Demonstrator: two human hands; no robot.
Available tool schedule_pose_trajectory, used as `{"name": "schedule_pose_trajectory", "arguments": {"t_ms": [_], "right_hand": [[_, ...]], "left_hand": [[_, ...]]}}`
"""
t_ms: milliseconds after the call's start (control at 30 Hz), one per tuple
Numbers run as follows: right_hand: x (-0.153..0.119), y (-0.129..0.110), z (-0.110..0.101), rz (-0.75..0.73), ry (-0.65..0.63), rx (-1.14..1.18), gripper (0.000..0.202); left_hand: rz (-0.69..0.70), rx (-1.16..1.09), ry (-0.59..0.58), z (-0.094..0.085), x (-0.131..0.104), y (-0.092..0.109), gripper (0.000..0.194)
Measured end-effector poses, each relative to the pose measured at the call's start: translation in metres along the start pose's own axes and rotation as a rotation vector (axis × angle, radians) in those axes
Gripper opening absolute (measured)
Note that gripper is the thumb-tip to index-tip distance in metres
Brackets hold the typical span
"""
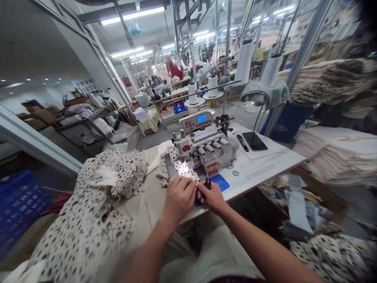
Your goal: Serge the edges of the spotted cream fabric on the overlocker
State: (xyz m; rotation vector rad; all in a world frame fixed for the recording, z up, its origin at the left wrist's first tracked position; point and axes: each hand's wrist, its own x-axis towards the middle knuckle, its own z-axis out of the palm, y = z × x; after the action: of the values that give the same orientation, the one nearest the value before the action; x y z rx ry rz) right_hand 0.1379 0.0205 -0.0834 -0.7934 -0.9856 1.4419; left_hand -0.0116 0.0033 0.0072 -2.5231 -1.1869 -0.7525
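Spotted fabric (182, 168) lies at the near left of the sewing machine (206, 143), just beyond my left hand (181, 194), the nearer one, curled with its hold hidden from me, while my right hand (212, 195), before the machine, is wrapped around a dark tool (207, 183).

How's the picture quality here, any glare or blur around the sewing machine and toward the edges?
In the head view, bright glare washes out the spotted fabric at the sewing machine, which looks fairly clear; also in the head view, a ceiling tube light glows white, the blue basket at the left edge looks blurred and stretched, and the upper right corner goes black.
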Motion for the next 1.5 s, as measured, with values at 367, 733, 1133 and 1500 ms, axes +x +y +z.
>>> {"name": "schedule_pose_trajectory", "arguments": {"t_ms": [367, 733, 1133, 1500], "right_hand": [[0.005, -0.032, -0.03, -0.236, -0.005, -1.278, 0.018], [-0.009, -0.033, -0.057, -0.366, 0.017, -1.321, 0.016], [-0.005, -0.06, 0.02, -0.5, -0.236, -1.029, 0.034], [-0.001, -0.064, -0.004, -0.333, -0.478, -0.823, 0.024]], "left_hand": [[-0.071, -0.122, -0.09, 0.001, 0.023, -0.045, 0.022], [-0.293, -0.045, -0.153, -0.01, 0.014, -0.064, 0.028], [-0.528, 0.169, -0.477, -0.039, 0.01, -0.038, 0.035], [-0.202, -0.196, -0.788, -0.061, -0.036, 0.0, 0.029]]}}
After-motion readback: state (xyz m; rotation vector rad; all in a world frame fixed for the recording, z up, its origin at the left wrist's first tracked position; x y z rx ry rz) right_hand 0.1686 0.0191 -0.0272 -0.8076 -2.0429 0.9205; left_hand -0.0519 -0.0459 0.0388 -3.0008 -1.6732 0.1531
